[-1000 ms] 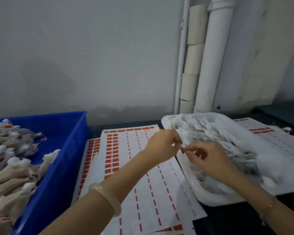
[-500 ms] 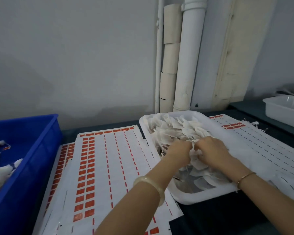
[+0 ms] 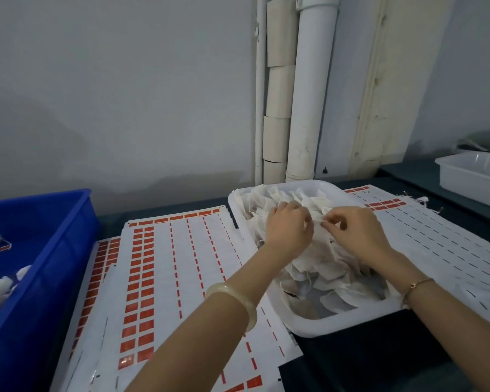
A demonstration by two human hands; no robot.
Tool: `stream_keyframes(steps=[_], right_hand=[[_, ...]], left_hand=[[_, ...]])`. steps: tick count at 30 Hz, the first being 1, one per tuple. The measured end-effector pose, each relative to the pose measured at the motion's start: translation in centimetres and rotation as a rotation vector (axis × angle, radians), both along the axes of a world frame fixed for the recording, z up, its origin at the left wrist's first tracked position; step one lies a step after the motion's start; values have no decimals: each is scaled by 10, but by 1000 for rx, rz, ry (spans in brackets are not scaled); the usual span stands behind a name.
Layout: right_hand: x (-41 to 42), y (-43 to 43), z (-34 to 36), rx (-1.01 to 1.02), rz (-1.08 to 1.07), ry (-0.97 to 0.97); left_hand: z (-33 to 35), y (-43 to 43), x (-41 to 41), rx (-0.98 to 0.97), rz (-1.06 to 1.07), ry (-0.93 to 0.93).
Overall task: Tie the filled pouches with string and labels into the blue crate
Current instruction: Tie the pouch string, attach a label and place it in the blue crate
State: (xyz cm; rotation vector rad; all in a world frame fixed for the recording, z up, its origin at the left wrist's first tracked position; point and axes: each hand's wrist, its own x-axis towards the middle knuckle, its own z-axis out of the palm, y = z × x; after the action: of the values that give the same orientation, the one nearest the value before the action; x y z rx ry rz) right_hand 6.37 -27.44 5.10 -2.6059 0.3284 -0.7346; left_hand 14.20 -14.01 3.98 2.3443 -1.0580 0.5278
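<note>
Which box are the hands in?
The middle white plastic tray heaped with white pouches; left hand and right hand are over it, not the blue crate or far white tub.

Table (image 3: 379, 363), as I log it from the head view.

- Left edge: crate (image 3: 54, 250), with pouches (image 3: 0, 287) inside.
- Centre, right of the crate: label sheets (image 3: 164, 278), lying flat and overlapping, reaching the near edge.
- Right of these, its left rim resting on them: tray (image 3: 317, 328), holding heaped pouches (image 3: 323, 267).
- Above the tray: left hand (image 3: 290, 230) and right hand (image 3: 354, 233), side by side, fingertips meeting on one pouch.
- Right of the tray, partly under it: further label sheet (image 3: 436, 236).
- Far right, behind that sheet: second tray (image 3: 475, 176).
- Behind the table, against the wall: pipes (image 3: 311, 94).
</note>
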Motion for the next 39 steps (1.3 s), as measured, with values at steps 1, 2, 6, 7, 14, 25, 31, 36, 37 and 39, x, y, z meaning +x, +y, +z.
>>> stream_keyframes(steps=[1,2,6,7,14,25,31,36,37,39], right_hand=[[1,4,5,47,21,-30],[0,9,11,102,47,-56],[-4,44,31,306,197,-131],[-6,56,35,334,236,-139],[-15,159,40,497,469,-132],[22,249,-80,640,447,386],[37,243,-95,879,503,286],[39,235,-110,752,557,261],[41,235,-111,741,559,257],[43,235,-113,726,558,244]], left_hand=[[6,8,-1,-49,-10,-4],[11,17,-2,-103,-27,11],[30,70,-13,-297,-91,164],[34,85,-17,-339,-96,190],[41,197,-39,-597,-95,478],[-75,287,-34,-373,382,878],[-78,280,-24,-701,352,834],[-91,280,-24,-885,279,779],[-93,281,-23,-901,252,765],[-97,283,-21,-893,243,770]])
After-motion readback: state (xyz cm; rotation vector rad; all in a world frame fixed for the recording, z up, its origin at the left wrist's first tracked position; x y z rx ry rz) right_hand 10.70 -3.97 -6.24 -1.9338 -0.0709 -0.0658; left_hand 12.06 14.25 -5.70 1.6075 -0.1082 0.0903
